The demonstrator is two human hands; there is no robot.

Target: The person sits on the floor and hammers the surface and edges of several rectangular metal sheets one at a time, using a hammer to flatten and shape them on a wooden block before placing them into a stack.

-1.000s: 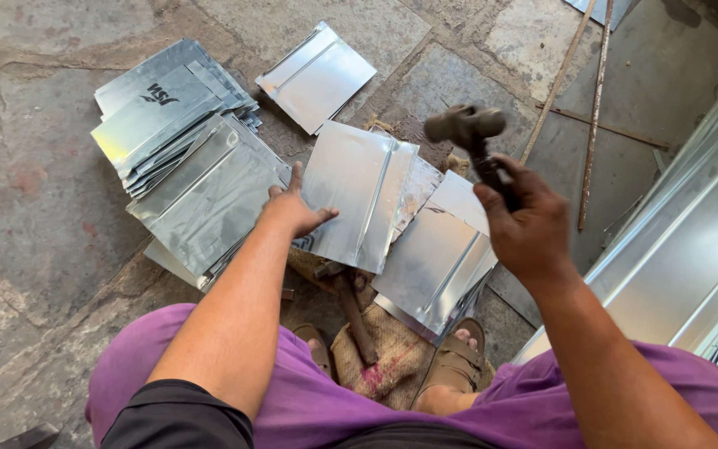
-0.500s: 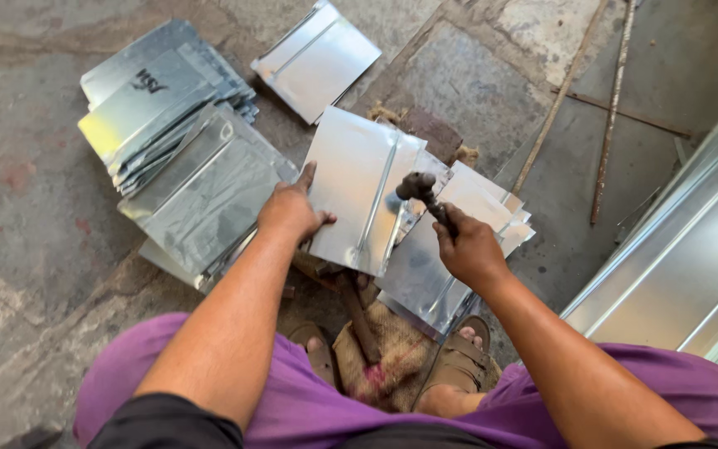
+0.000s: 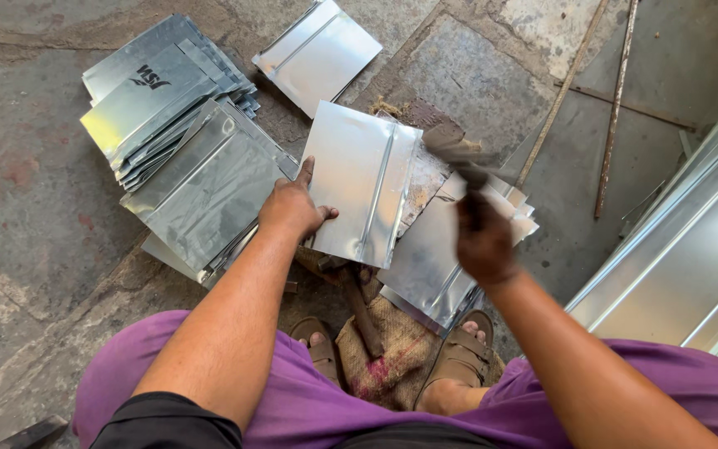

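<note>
Closest to the camera, purple trousers (image 3: 309, 407) are seen, and two feet in brown sandals (image 3: 459, 357) are set on the stone floor (image 3: 35, 208). A piece of rough brown sacking (image 3: 392, 349) is spread between the feet, and a rusty bar (image 3: 359, 303) is laid across it.

A little farther out, the left hand (image 3: 291, 208) is laid flat on a shiny metal sheet (image 3: 359, 179). The fingers are spread open and pressed on the left edge of the sheet, with the thumb on top. The sheet is marked by a raised fold down its middle and is kept in front of the knees.

The right hand (image 3: 482, 241) is closed tight around the handle of a hammer (image 3: 459, 154). The hammer is blurred. Its dark head is seen just above the right edge of the held sheet, but it cannot be told if the two are touching.

More sheets (image 3: 450, 258) are stacked under the right hand. A bigger pile of folded sheets (image 3: 176, 141) is set to the left, just beside the left hand. Farther away, a single sheet (image 3: 317, 54) is laid alone on the floor.

Two thin rusty rods (image 3: 612, 108) are laid on the stones at the far right. Long metal panels (image 3: 683, 249) are placed along the right side.
</note>
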